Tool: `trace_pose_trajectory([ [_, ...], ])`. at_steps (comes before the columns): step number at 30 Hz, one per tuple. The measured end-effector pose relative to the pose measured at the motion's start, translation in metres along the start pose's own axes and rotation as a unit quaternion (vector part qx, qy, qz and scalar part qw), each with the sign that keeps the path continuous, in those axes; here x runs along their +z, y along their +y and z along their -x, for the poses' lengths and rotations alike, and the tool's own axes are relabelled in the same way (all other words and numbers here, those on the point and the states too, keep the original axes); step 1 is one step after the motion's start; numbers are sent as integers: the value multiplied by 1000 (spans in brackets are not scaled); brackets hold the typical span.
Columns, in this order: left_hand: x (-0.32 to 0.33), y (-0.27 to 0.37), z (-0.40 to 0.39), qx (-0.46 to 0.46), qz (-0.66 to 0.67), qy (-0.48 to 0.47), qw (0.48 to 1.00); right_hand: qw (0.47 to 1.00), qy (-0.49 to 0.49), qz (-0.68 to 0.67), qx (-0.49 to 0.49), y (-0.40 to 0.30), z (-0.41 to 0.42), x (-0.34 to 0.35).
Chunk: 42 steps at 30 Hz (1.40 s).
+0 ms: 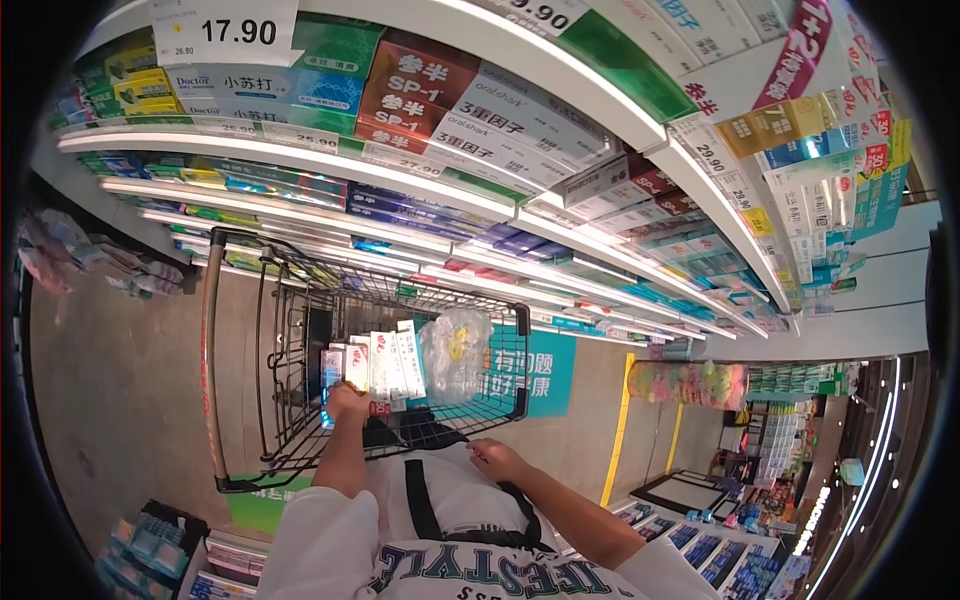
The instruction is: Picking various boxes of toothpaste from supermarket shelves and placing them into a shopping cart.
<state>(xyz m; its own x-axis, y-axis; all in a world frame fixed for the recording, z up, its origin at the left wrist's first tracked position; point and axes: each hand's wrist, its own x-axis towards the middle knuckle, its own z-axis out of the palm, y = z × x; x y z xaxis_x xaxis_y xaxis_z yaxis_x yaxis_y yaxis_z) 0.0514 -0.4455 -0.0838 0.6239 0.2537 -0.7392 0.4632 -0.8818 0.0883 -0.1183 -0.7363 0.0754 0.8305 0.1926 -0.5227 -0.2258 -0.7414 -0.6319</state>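
Inside the black wire shopping cart (277,442) my left hand (349,401) is closed around the lower end of a white and red toothpaste box (358,364). More slim white boxes (384,364) stand side by side just right of it, leaning slightly. A clear plastic bag (456,352) with something yellow in it fills the cart's right part. My right hand (491,457) hangs in front of my white shirt, near the cart's close rim. Its fingers are curled, and nothing shows in them.
Lit shelves of boxed toothpaste (420,97) with price tags (225,34) run along the far side of the cart. A teal floor sticker (544,375) lies beyond the basket. Low display bins (690,544) stand at the lower right, and stacked packs (142,547) at the lower left.
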Motion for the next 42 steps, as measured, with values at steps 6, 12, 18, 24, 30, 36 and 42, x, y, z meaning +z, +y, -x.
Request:
trace_pose_trajectory([
  [6,-23,6,37,-2,86,4,996,999,-6,-9,36,19,-9,-15],
  [12,-66,38,110,214,143,26,966,983,18,-183,6,15,-37,-22],
  [18,-94,85,182,388,280,151,865,920,120,-346,-136,-83,-64,-68],
  [24,-168,151,254,486,267,246,795,853,282,-369,-240,-109,-78,-125],
  [30,-231,202,318,622,291,294,665,794,339,-378,-334,-150,-44,-218],
  [36,-290,240,387,730,254,353,527,734,534,-113,-403,-210,7,-307],
  [42,-328,281,428,756,287,341,479,641,531,-245,-497,-248,26,-380],
])
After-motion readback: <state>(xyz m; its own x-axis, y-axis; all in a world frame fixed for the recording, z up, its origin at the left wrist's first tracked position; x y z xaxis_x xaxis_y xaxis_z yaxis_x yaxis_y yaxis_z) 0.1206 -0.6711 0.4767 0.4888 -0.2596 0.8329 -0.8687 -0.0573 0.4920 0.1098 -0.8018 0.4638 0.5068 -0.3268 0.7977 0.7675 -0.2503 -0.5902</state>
